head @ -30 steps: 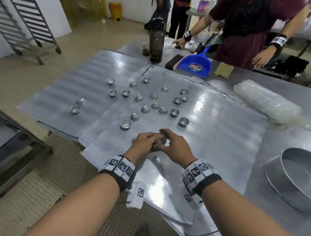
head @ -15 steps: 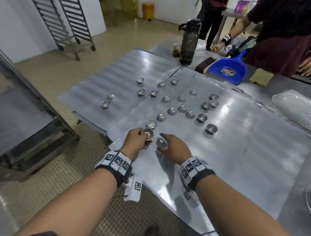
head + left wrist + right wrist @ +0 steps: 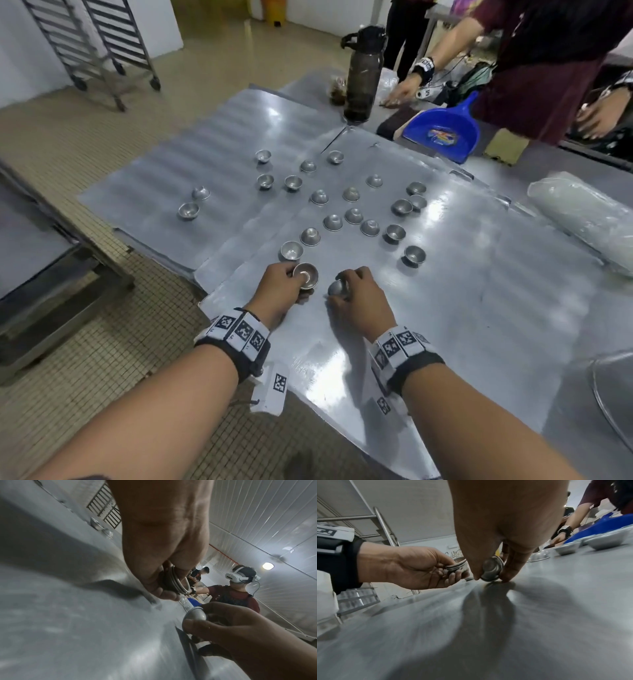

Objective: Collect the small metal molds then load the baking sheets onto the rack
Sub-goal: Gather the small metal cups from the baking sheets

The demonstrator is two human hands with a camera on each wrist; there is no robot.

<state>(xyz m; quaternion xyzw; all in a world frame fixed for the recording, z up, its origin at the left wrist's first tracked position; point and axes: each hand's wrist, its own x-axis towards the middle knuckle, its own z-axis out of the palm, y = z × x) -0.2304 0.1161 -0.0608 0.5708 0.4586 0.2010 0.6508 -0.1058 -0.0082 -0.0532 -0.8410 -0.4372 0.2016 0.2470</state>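
My left hand (image 3: 279,291) grips a short stack of nested metal molds (image 3: 306,274), mouth up, just above the near baking sheet (image 3: 479,308); the stack's rims (image 3: 456,566) show in the right wrist view. My right hand (image 3: 356,294) pinches a single mold (image 3: 337,287) between thumb and fingers, tilted on its edge against the sheet (image 3: 491,568). Several more molds (image 3: 352,216) lie scattered over this sheet, some upside down. A few others (image 3: 188,209) sit on the left baking sheet (image 3: 205,144).
A dark water bottle (image 3: 363,73), a blue dustpan (image 3: 445,132) and a plastic-wrapped roll (image 3: 582,216) stand at the table's far and right sides. A round metal ring (image 3: 613,394) lies at right. Another person (image 3: 548,61) leans over the far edge. Wheeled racks (image 3: 99,44) stand across the floor.
My hands have parted: the left drew away with the stack, the right took hold of a single mold on the sheet and tips it up. My head moved closer.
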